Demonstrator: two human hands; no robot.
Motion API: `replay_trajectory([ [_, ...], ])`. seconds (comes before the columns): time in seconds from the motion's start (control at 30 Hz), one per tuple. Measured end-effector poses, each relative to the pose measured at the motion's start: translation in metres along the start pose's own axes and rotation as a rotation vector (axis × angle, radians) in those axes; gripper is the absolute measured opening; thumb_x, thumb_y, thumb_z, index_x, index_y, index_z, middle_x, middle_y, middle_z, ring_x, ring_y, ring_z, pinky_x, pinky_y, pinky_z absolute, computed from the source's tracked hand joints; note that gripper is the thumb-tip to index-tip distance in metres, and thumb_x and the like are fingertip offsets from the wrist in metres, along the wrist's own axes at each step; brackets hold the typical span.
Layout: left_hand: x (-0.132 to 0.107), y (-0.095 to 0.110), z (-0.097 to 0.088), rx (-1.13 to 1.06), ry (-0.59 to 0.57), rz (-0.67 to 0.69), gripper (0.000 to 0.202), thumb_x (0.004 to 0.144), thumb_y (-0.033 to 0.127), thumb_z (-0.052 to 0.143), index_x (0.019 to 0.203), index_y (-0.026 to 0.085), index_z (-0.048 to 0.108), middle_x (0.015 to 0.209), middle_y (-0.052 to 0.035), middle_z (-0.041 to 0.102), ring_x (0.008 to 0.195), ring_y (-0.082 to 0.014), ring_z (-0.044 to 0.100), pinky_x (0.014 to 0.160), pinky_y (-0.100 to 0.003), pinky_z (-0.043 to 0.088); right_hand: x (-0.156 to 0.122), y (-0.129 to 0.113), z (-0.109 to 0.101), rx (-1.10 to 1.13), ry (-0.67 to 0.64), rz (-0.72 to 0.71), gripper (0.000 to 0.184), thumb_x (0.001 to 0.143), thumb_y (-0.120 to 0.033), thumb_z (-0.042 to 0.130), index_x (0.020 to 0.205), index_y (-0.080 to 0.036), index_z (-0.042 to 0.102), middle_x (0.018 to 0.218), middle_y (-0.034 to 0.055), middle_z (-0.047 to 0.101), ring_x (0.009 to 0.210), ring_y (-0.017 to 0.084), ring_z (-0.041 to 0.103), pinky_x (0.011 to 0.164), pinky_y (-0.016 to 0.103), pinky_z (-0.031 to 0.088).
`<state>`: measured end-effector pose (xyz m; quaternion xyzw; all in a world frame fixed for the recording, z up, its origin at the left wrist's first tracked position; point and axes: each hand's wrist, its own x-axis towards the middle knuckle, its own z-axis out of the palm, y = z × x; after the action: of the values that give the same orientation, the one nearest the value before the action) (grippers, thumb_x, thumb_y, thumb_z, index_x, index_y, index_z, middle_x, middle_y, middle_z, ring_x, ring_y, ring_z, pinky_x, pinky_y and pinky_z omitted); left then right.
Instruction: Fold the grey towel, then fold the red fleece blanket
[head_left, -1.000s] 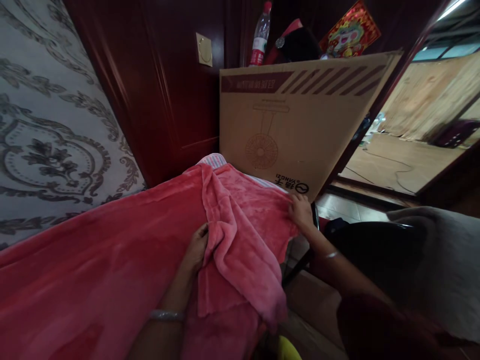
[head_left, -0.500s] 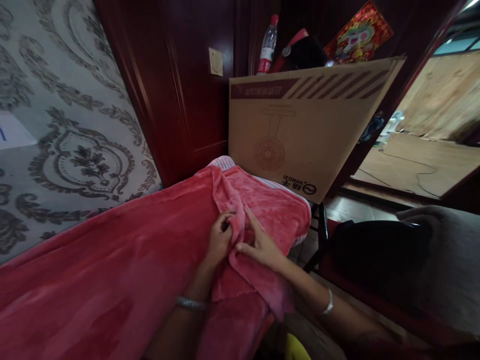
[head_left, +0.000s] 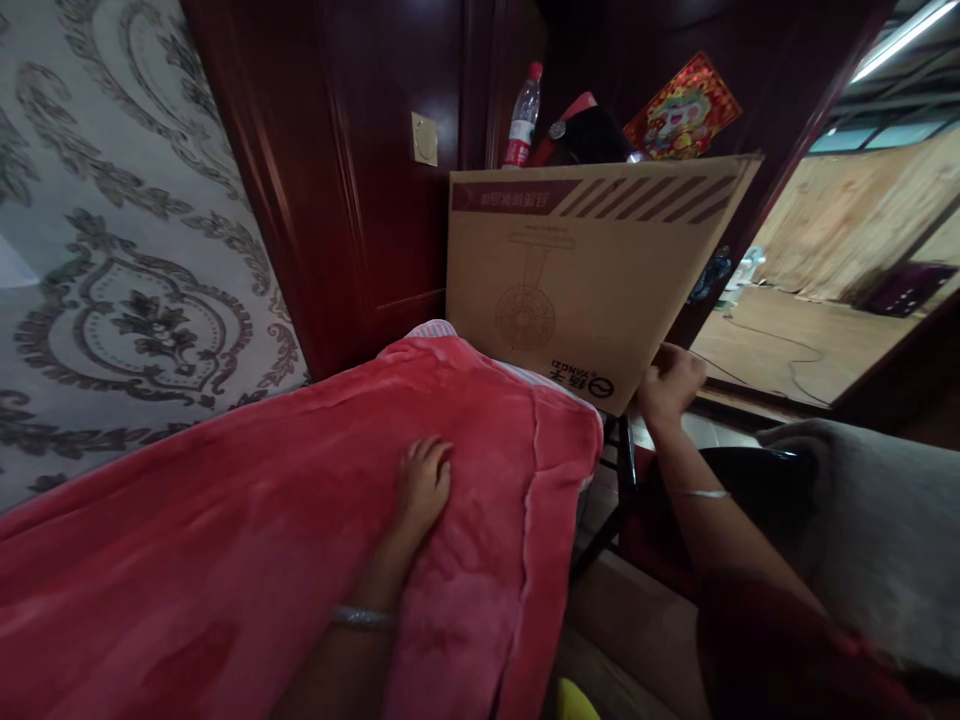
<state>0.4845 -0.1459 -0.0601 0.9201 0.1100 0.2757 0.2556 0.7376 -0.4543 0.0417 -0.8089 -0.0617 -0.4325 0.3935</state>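
Note:
A pink-red fleece blanket (head_left: 225,520) lies spread over a bed, smooth across the top and hanging over the end at the right. My left hand (head_left: 422,483) rests flat on it near the bed's end, fingers spread. My right hand (head_left: 670,382) is off the blanket, curled into a loose fist at the lower right corner of a large cardboard fan box (head_left: 585,260); whether it grips the box edge is unclear. Both wrists carry a thin bracelet.
The cardboard box stands upright at the bed's end, against dark red wooden panelling (head_left: 360,180). A water bottle (head_left: 522,116), a dark bag and a red festive card (head_left: 682,108) sit behind it. Patterned wallpaper (head_left: 112,280) lines the left. A dark chair (head_left: 750,480) stands right, by an open doorway.
The bunched fold of blanket that both hands pinched is now spread flat. My right hand has left the blanket and moved up right to the box corner. My left hand has flattened.

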Motion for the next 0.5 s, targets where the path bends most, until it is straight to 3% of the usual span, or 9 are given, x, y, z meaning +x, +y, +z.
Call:
replay_trajectory([
  [0.03,-0.002,0.005,-0.001,0.092,-0.057,0.015,0.038,0.089,0.020,0.052,0.123,0.022,0.070,0.138,-0.0111,0.064,0.131,-0.0280,0.054,0.115,-0.051,0.039,-0.011,-0.009,0.001,0.035,0.019,-0.080,0.043,0.082,-0.018,0.048,0.122,-0.012,0.063,0.114,0.0172,0.061,0.111,0.030,0.056,0.100,0.052,0.044],
  [0.07,-0.004,0.010,-0.003,0.162,-0.118,0.029,0.041,0.091,0.022,0.053,0.130,0.022,0.067,0.144,-0.0120,0.059,0.136,-0.0290,0.050,0.117,-0.052,0.037,-0.029,-0.022,0.004,0.103,-0.042,-0.165,0.045,0.083,-0.016,0.046,0.126,-0.014,0.062,0.119,0.0166,0.060,0.116,0.030,0.054,0.103,0.052,0.042],
  [0.13,-0.008,0.020,-0.005,0.246,-0.242,0.072,0.046,0.093,0.028,0.054,0.139,0.020,0.061,0.153,-0.0134,0.052,0.144,-0.0301,0.042,0.120,-0.053,0.031,-0.077,-0.054,0.016,0.212,-0.344,-0.368,0.049,0.086,-0.016,0.045,0.133,-0.019,0.059,0.123,0.0146,0.061,0.120,0.028,0.053,0.105,0.049,0.043],
  [0.2,-0.011,0.027,-0.006,0.277,-0.356,0.129,0.048,0.095,0.030,0.054,0.142,0.021,0.058,0.156,-0.0131,0.048,0.148,-0.0300,0.037,0.122,-0.055,0.026,-0.121,-0.081,0.030,0.172,-0.708,-0.514,0.054,0.088,-0.021,0.052,0.143,-0.022,0.054,0.138,0.0142,0.056,0.130,0.028,0.049,0.109,0.047,0.041],
  [0.27,-0.013,0.029,-0.005,0.290,-0.435,0.167,0.047,0.097,0.030,0.052,0.143,0.023,0.057,0.156,-0.0124,0.048,0.148,-0.0295,0.036,0.122,-0.058,0.024,-0.149,-0.091,0.041,-0.013,-0.939,-0.514,0.062,0.088,-0.029,0.060,0.149,-0.023,0.049,0.150,0.0145,0.049,0.137,0.031,0.043,0.111,0.049,0.039],
  [0.33,-0.013,0.028,-0.003,0.302,-0.471,0.178,0.046,0.097,0.029,0.052,0.143,0.024,0.057,0.156,-0.0122,0.048,0.148,-0.0296,0.037,0.122,-0.059,0.022,-0.155,-0.083,0.047,-0.227,-1.010,-0.420,0.064,0.091,-0.034,0.060,0.152,-0.022,0.046,0.156,0.0159,0.043,0.140,0.034,0.040,0.109,0.049,0.040],
  [0.43,-0.011,0.027,-0.003,0.302,-0.459,0.182,0.044,0.097,0.029,0.053,0.140,0.023,0.059,0.155,-0.0120,0.049,0.146,-0.0296,0.039,0.122,-0.057,0.024,-0.139,-0.057,0.045,-0.476,-0.930,-0.267,0.057,0.097,-0.032,0.051,0.153,-0.021,0.045,0.159,0.0168,0.039,0.137,0.035,0.043,0.104,0.047,0.045],
  [0.5,-0.010,0.030,-0.004,0.294,-0.433,0.181,0.042,0.096,0.028,0.056,0.137,0.023,0.061,0.152,-0.0121,0.052,0.143,-0.0295,0.042,0.120,-0.054,0.028,-0.123,-0.041,0.038,-0.584,-0.876,-0.202,0.056,0.099,-0.027,0.045,0.154,-0.023,0.043,0.155,0.0170,0.044,0.132,0.034,0.048,0.099,0.045,0.047],
])
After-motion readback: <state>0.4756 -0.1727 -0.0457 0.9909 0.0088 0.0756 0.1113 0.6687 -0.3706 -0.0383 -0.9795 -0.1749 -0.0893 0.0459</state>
